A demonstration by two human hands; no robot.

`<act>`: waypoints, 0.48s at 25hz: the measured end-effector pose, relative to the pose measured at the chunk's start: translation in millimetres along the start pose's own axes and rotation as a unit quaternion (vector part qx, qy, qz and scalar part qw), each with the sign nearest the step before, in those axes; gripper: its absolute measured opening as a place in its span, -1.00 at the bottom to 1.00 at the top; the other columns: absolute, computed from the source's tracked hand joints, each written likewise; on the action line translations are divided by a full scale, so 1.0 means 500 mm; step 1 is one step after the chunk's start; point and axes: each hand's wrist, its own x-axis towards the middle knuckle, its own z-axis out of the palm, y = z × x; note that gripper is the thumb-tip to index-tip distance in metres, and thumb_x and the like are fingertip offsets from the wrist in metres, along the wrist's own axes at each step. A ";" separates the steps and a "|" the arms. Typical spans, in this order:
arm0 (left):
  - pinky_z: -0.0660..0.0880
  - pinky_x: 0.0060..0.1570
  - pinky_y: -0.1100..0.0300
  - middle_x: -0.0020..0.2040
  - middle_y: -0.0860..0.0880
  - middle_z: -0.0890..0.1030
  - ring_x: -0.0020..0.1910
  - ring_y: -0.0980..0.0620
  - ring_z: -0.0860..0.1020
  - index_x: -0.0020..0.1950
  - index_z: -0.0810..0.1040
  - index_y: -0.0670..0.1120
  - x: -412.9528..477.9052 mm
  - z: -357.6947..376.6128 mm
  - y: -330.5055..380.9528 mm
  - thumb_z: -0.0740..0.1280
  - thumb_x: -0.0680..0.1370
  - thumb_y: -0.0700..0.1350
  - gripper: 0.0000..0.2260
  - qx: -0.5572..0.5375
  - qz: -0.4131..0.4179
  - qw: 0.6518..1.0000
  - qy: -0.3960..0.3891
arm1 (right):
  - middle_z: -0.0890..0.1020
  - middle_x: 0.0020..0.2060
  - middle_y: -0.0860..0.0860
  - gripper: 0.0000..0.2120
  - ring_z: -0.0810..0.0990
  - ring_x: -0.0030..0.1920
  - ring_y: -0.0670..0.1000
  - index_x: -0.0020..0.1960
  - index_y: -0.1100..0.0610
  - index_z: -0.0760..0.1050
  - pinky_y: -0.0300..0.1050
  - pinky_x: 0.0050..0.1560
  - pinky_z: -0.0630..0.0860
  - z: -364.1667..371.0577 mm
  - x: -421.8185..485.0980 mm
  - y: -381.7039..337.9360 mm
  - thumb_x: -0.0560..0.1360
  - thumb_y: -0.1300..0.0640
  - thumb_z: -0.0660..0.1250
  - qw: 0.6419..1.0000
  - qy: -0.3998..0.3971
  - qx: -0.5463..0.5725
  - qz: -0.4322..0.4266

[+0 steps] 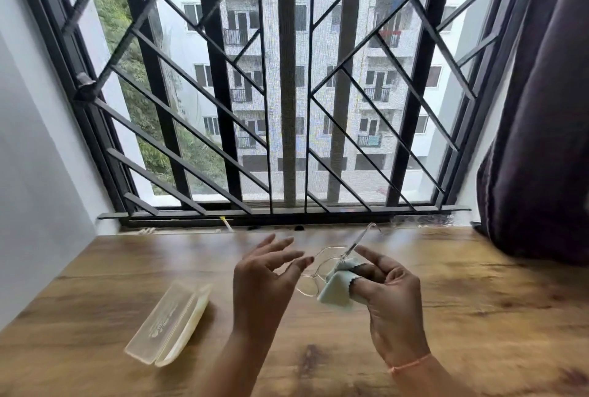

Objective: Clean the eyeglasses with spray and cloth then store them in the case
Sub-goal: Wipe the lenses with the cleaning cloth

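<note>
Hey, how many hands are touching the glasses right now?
1 for sure: the right hand pinches the eyeglasses through the cloth. The left hand is open beside them; contact unclear.

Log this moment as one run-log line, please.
step: wiping | right hand: cloth on eyeglasses | left hand: open | case: open on table
</note>
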 end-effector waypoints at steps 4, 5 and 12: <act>0.39 0.16 0.26 -0.01 0.03 0.68 0.21 0.08 0.49 -0.16 0.71 -0.01 -0.014 0.026 0.042 0.56 0.28 -0.07 -0.83 0.024 0.060 0.997 -0.045 | 0.68 -0.39 0.06 -0.50 0.56 -0.37 -0.05 -0.05 0.14 0.60 -0.19 -0.34 0.52 0.010 -0.010 0.017 0.21 0.63 0.29 0.998 -0.019 -0.056 -0.032; 0.39 0.15 0.25 -0.02 0.03 0.68 0.22 0.07 0.49 -0.17 0.71 0.00 -0.016 0.028 0.043 0.56 0.28 -0.08 -0.84 0.023 0.063 0.996 -0.051 | 0.68 -0.40 0.06 -0.50 0.56 -0.37 -0.05 -0.04 0.14 0.61 -0.16 -0.33 0.52 0.009 -0.011 0.017 0.21 0.63 0.29 0.997 -0.018 -0.064 -0.038; 0.36 0.14 0.34 -0.07 0.08 0.69 0.19 0.09 0.51 -0.23 0.71 -0.01 -0.019 0.025 0.038 0.55 0.30 -0.15 -0.90 -0.007 0.054 0.998 -0.039 | 0.67 -0.42 0.06 -0.54 0.58 -0.35 0.06 -0.15 0.10 0.62 -0.02 -0.33 0.58 -0.005 -0.008 0.009 0.20 0.58 0.26 0.993 -0.006 -0.093 -0.072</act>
